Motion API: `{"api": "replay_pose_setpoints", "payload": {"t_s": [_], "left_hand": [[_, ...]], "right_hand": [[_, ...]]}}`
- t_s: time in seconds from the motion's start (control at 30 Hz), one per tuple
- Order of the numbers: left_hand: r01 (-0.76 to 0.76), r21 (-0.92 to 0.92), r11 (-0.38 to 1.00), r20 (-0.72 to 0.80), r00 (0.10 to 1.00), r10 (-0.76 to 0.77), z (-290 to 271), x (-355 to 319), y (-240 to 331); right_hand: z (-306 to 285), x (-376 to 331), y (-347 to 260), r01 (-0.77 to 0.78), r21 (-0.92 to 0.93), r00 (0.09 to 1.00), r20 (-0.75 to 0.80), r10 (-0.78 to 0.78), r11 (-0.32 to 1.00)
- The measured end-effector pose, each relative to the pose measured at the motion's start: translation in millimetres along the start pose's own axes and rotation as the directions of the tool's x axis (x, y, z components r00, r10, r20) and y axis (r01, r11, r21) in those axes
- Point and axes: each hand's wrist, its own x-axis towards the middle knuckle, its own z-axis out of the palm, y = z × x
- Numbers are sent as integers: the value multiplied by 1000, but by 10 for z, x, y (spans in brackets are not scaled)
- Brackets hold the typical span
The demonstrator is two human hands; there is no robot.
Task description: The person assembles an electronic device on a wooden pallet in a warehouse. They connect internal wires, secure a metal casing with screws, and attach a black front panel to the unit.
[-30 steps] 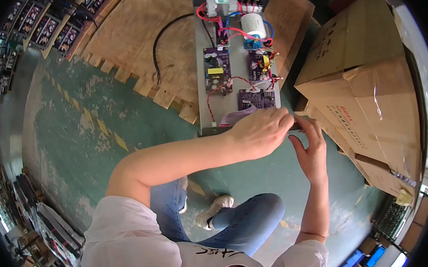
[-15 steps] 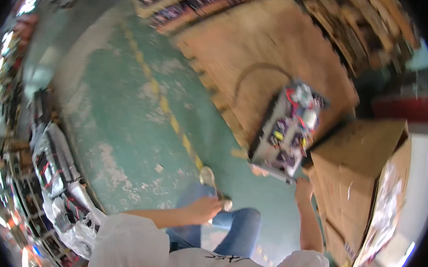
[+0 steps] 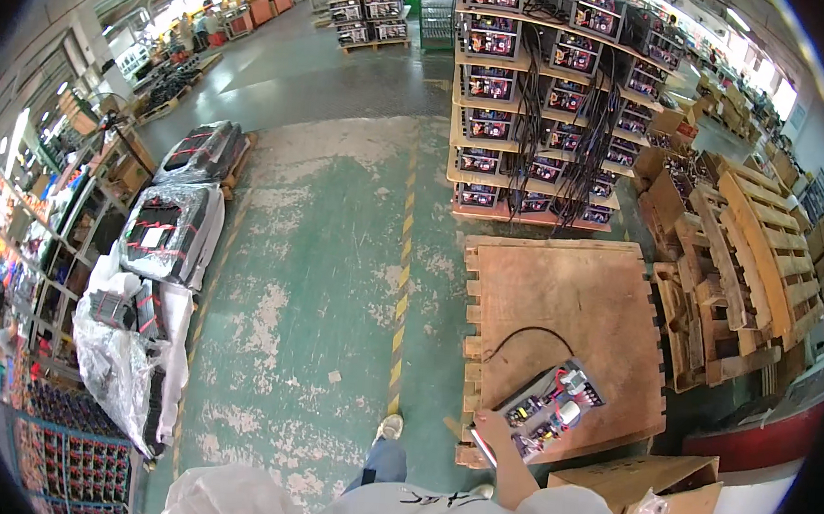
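Note:
A metal-cased electronics unit (image 3: 548, 412) with its top open lies on the near part of a wooden pallet board (image 3: 576, 297). Circuit parts, red wires and a white cylindrical part show inside it, and a black cable (image 3: 533, 330) curves from its far end over the board. My right hand (image 3: 493, 428) is closed at the unit's near left end, on the edge of its end panel; the forearm hides part of that end. Of my left arm only the white sleeve (image 3: 228, 500) shows, and the left hand is out of sight.
An open cardboard box (image 3: 597, 478) stands at the near right. Behind the board rises a tiered stack of similar units (image 3: 486, 81) with hanging black cables. Wooden pallets (image 3: 766, 253) lean at the right. Plastic-wrapped goods (image 3: 173, 231) line the left, past a yellow-striped floor line (image 3: 402, 304).
The view has tilted up toward the far room. My right hand has shifted from the unit's near right corner to its near left end. My left hand has gone out of view.

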Motion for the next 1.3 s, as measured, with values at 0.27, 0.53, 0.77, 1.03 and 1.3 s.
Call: {"api": "replay_pose_setpoints", "payload": {"t_s": [0.27,0.53,0.77,1.03,1.3], "left_hand": [[-92,-233,968,-328,945,11,639,295,1646],[-68,-291,954,-161,987,22,1501,204,1995],[-57,58,997,-26,998,59,553,638,1683],[-219,-335,916,-645,763,-53,-470,1688,2445],[-74,427,901,-674,639,372,64,3210,3239]], "right_hand": [[24,-1335,1692,259,-227,966,71,-250,939],[71,-2837,3017,-75,-203,979,171,111,976],[55,-2568,2798,-295,-71,952,62,299,953],[-592,-1565,3034,-274,-109,962,-24,273,955],[-1421,172,3265,-127,-361,984,-164,71,924]]}}
